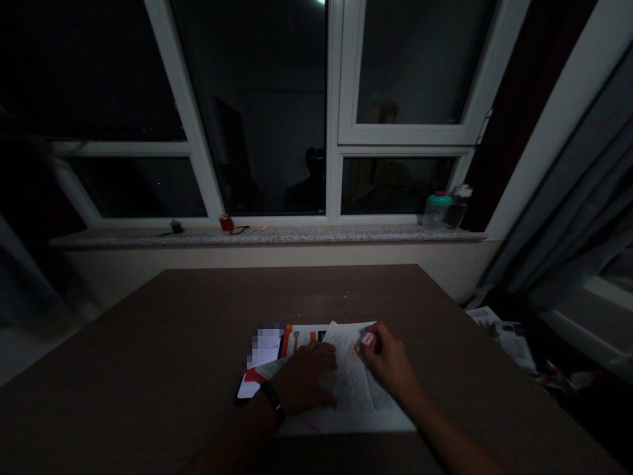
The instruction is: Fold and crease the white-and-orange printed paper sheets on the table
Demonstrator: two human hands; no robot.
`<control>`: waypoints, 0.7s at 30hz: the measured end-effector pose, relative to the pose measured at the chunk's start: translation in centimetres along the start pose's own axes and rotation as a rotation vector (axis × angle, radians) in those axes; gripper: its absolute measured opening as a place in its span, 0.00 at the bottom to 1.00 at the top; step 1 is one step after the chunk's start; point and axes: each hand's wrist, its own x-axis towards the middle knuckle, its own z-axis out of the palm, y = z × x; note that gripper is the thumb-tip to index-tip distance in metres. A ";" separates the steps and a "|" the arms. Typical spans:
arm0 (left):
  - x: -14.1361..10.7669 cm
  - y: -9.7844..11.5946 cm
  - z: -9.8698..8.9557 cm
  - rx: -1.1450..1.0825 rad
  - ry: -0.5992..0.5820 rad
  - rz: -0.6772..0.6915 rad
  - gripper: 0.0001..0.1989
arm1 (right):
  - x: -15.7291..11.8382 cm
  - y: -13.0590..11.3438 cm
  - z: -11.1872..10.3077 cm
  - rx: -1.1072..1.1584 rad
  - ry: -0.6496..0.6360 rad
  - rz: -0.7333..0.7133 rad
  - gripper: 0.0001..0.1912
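Note:
An open printed book or magazine (366,389) lies on the brown table, its pages partly hidden by my hands. My left hand (307,376), with a dark band on the wrist, rests flat on the left side of the pages with fingers spread. In my right hand (388,356), a small pinkish block that looks like an eraser (367,339) is pinched against the upper right of the page. A thin pale line, perhaps a pencil or a fold, runs between the hands; I cannot tell which. Left of the pages is a phone (262,349) with a lit screen, partly covered by paper.
Beyond the table (198,316), a stone windowsill (297,234) holds a red can-like item (226,222), a small dark object (176,226) and a green-lidded bottle (437,208) beside a white-capped one (459,204). Papers (509,340) lie low at the right. Tiny crumbs dot the tabletop.

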 end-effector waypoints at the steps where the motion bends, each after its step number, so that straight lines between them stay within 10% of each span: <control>1: 0.0 0.0 0.0 -0.006 0.000 0.001 0.27 | 0.1 0.1 0.0 0.001 0.021 0.009 0.10; 16: 0.0 0.2 -0.2 0.021 -0.032 0.050 0.34 | 0.2 0.4 -0.2 -0.036 0.050 -0.006 0.13; 21: 0.0 -0.1 0.1 0.032 -0.022 0.095 0.35 | -0.4 -0.5 0.2 -0.042 -0.123 -0.094 0.14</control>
